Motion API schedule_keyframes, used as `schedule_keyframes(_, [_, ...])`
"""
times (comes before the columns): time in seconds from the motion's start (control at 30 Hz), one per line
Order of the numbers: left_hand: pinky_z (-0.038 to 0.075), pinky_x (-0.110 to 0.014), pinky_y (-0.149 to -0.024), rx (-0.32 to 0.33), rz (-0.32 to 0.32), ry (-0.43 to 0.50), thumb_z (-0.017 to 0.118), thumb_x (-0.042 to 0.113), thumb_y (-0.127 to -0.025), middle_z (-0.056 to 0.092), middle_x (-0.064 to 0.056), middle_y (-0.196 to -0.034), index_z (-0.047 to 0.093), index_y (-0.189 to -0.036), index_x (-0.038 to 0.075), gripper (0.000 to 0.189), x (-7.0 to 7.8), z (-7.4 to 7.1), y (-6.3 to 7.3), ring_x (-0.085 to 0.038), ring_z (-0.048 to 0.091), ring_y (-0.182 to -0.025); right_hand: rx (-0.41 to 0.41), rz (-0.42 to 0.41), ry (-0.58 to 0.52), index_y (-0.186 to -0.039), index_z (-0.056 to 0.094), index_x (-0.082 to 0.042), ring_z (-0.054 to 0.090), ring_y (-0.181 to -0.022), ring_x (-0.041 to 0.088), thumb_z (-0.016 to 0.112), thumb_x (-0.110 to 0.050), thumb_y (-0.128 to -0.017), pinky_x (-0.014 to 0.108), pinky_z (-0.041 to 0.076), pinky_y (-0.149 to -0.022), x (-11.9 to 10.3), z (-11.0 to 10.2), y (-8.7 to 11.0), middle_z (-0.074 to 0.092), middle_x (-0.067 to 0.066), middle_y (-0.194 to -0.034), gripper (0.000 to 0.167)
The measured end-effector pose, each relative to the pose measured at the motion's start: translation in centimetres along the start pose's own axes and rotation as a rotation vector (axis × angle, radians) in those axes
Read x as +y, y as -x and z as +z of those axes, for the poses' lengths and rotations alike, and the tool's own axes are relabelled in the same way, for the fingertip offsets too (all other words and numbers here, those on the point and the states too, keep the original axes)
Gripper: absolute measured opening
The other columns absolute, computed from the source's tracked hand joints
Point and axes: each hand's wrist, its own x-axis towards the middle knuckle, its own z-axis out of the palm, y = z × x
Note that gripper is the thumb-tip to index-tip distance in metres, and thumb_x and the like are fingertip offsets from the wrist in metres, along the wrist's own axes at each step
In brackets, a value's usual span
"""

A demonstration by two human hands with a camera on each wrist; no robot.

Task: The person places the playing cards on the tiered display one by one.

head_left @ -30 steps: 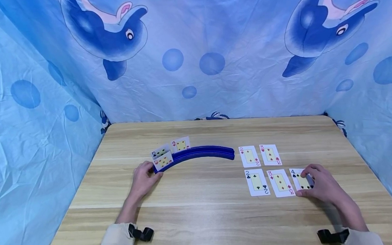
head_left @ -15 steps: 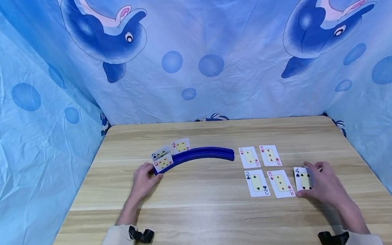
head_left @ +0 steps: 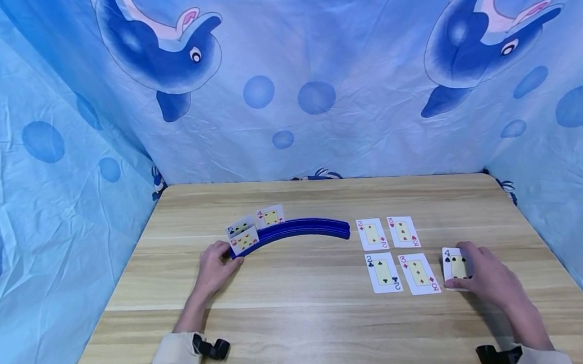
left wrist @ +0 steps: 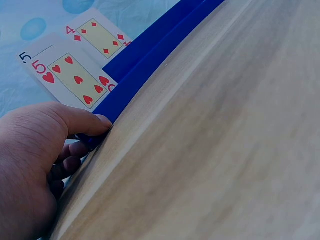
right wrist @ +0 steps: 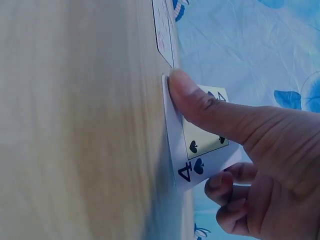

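We are watching our right hand (head_left: pixel 485 278) pinching the four of spades (head_left: pixel 452 267) at the right end of the near row on the tabletop (head_left: pixel 300 320), its long axis running away from us, just beside the three of diamonds (head_left: pixel 419 273). Our left hand (head_left: pixel 215 269) is gripping the left end of the blue curved card holder (head_left: pixel 304 229), well apart from that card, so the right is the nearer hand.

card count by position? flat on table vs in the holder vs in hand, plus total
Flat on the table: 4 (2 of diamonds, 3 of hearts, 2 of clubs, 3 of diamonds)
Standing in the blue holder: 3
Held by the right hand: 1 (4 of spades)
Total: 8
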Motion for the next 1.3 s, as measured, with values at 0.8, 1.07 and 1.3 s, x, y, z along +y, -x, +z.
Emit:
schedule_keyframes(0.8, [0.036, -0.04, -0.088, 0.016, -0.002, -0.017, 0.08, 0.013, -0.08, 0.071, -0.019, -0.108, 0.07, -0.107, -0.003, 0.033, 0.1, 0.0, -0.1, -0.032, 0.06, -0.098, 0.043, -0.086, -0.167, -0.112, 0.063, 0.002, 0.056, -0.07, 0.011, 0.064, -0.005, -0.093, 0.022, 0.041, -0.056, 1.4, -2.3, 0.7, 0.069, 0.012, -0.088, 0.02])
schedule_keyframes(1.07, [0.036, -0.041, -0.089, 0.002, -0.009, -0.017, 0.079, 0.015, -0.081, 0.07, -0.019, -0.111, 0.069, -0.11, -0.004, 0.036, 0.1, 0.0, 0.0, -0.032, 0.06, -0.1, 0.139, -0.15, -0.237, -0.108, 0.066, 0.0, 0.048, -0.062, -0.001, 0.065, -0.009, -0.096, 0.022, 0.042, -0.053, 0.8, -2.9, 1.2, 0.065, 0.006, -0.08, 0.015])
schedule_keyframes(1.3, [0.036, -0.042, -0.087, 0.025, 0.02, -0.019, 0.08, 0.015, -0.08, 0.071, -0.02, -0.108, 0.07, -0.108, -0.004, 0.035, -0.2, 0.1, 0.0, -0.034, 0.061, -0.099, 0.229, -0.169, -0.286, -0.109, 0.069, 0.0, 0.052, -0.061, 0.001, 0.067, -0.015, -0.096, 0.023, 0.042, -0.052, -0.8, -3.4, 0.8, 0.069, 0.01, -0.08, 0.021])
